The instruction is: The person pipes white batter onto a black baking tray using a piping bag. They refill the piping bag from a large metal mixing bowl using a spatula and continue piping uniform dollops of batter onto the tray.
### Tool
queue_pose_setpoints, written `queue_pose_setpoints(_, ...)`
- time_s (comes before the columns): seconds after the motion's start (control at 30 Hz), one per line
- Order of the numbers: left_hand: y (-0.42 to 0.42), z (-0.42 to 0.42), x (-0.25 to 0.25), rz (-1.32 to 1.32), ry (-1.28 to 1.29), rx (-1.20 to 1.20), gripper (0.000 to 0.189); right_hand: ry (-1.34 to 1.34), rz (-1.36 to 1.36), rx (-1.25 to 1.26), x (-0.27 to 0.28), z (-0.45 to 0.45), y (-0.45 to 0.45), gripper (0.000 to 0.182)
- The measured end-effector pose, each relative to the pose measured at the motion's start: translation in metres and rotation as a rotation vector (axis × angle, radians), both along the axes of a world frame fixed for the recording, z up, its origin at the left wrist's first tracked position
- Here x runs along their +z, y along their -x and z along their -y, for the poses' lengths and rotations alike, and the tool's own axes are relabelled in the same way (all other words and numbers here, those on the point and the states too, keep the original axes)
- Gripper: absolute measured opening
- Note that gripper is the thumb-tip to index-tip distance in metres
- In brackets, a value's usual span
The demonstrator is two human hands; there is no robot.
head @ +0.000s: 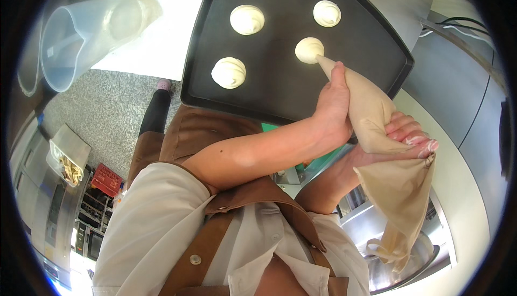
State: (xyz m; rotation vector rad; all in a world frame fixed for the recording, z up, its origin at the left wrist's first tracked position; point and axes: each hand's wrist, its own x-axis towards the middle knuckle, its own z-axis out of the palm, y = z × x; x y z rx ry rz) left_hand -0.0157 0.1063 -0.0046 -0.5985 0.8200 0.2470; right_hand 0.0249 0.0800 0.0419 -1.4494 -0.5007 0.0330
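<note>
A cloth piping bag (pixel 369 98) slants over a dark baking tray (pixel 266 82), its narrow tip touching a pale round mound of piped batter or cream (pixel 309 49). My left hand (pixel 335 98) steadies the bag's lower part, thumb along its side and fingers mostly hidden beneath. Higher up, my right hand (pixel 408 132) grips the gathered neck, with white smears on its fingers. Loose cloth hangs down beyond that grip. Other swirled mounds sit apart on the tray, among them one at the left (pixel 228 72) and one farther back (pixel 327 13).
A translucent plastic jug (pixel 76 45) lies or leans at the upper left, beside a bright white surface (pixel 161 33). Lower left are a plastic bin (pixel 70 154) and a red crate (pixel 107 179). A steel bowl (pixel 404 267) stands lower right. Another person's leg (pixel 155 110) shows near the tray.
</note>
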Motion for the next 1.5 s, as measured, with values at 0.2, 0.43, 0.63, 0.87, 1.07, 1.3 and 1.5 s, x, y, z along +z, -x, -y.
queue_pose_setpoints(0.2,0.004,-0.004,0.015,0.006,0.008,-0.022,0.06,-0.023,-0.019,0.327,0.005,0.029,-0.018,0.035)
queue_pose_setpoints(0.43,0.028,0.018,0.055,0.014,-0.081,-0.134,0.053,0.001,-0.029,0.034,0.035,0.057,0.015,0.043)
queue_pose_setpoints(0.63,0.051,0.043,0.02,-0.105,0.029,-0.19,0.053,0.014,-0.203,0.034,0.018,0.062,0.049,0.043)
queue_pose_setpoints(0.87,0.061,0.049,-0.008,-0.075,0.001,-0.248,0.059,0.036,-0.167,-0.129,-0.006,0.052,0.072,0.045)
queue_pose_setpoints(1.07,0.063,0.048,-0.015,-0.119,0.053,-0.275,0.056,0.075,-0.107,-0.178,-0.028,0.065,0.064,0.044)
queue_pose_setpoints(1.3,0.07,0.038,0.001,-0.152,0.065,-0.417,0.06,-0.026,-0.076,-0.299,-0.024,0.057,0.074,0.046)
queue_pose_setpoints(1.5,0.071,0.039,0.007,-0.128,0.068,-0.371,0.056,0.042,-0.133,-0.24,-0.016,0.068,0.071,0.049)
